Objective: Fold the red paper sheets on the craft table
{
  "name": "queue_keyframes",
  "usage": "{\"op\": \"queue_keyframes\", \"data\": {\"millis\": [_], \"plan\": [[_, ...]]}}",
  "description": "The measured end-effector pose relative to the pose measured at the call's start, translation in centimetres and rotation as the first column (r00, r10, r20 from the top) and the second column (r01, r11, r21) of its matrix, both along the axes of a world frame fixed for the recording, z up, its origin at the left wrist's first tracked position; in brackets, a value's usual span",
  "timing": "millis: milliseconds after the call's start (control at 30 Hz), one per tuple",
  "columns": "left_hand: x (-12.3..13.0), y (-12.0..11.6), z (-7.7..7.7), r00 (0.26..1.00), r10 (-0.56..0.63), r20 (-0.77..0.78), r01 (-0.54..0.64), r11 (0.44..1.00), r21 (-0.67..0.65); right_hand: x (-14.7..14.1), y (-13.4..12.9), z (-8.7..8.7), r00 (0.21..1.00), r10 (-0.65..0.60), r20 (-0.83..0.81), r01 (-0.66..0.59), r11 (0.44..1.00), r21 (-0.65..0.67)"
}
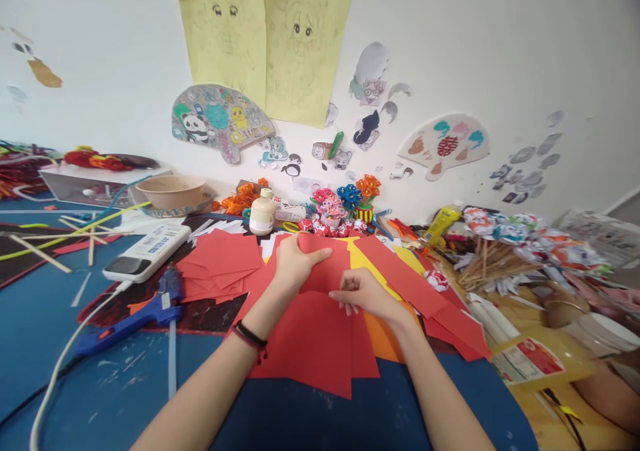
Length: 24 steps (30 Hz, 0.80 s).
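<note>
Several sheets of red paper (315, 344) lie overlapping on the blue table in front of me, with yellow and orange sheets showing beneath. My left hand (300, 261) holds a red sheet (327, 264) at its upper left, its thumb pressed on top and the other fingers hidden behind. My right hand (356, 291) is at the right side of that sheet, fingers curled and thumb against the index finger; whether paper is pinched there is hard to tell. A pile of smaller red pieces (225, 257) lies to the left, and long red strips (415, 284) to the right.
A blue glue gun (160, 304) and a white power strip (150, 251) with a cable are at the left. Behind the paper stand a glue bottle (263, 212) and small craft flowers (350, 197). A yellow-liquid bottle (540, 357) and stick bundle (493, 264) are at right.
</note>
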<state>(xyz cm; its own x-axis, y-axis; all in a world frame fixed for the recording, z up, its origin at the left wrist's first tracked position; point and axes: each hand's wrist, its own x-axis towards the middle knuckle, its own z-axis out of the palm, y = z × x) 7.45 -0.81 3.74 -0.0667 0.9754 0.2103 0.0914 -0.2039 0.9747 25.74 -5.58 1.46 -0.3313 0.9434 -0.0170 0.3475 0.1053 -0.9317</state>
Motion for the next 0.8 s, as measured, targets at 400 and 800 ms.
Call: {"op": "queue_keyframes", "data": {"millis": [400, 800], "plan": [[-0.5, 0.1, -1.6, 1.0, -0.011, 0.028, 0.013, 0.998, -0.06, -0.1, 0.2, -0.5, 0.998, 0.016, 0.061, -0.016, 1.0, 0.004], [-0.6, -0.3, -1.6, 0.995, -0.058, 0.078, 0.064, 0.995, -0.077, 0.2, 0.1, -0.6, 0.992, 0.039, 0.12, -0.042, 0.999, 0.024]]}}
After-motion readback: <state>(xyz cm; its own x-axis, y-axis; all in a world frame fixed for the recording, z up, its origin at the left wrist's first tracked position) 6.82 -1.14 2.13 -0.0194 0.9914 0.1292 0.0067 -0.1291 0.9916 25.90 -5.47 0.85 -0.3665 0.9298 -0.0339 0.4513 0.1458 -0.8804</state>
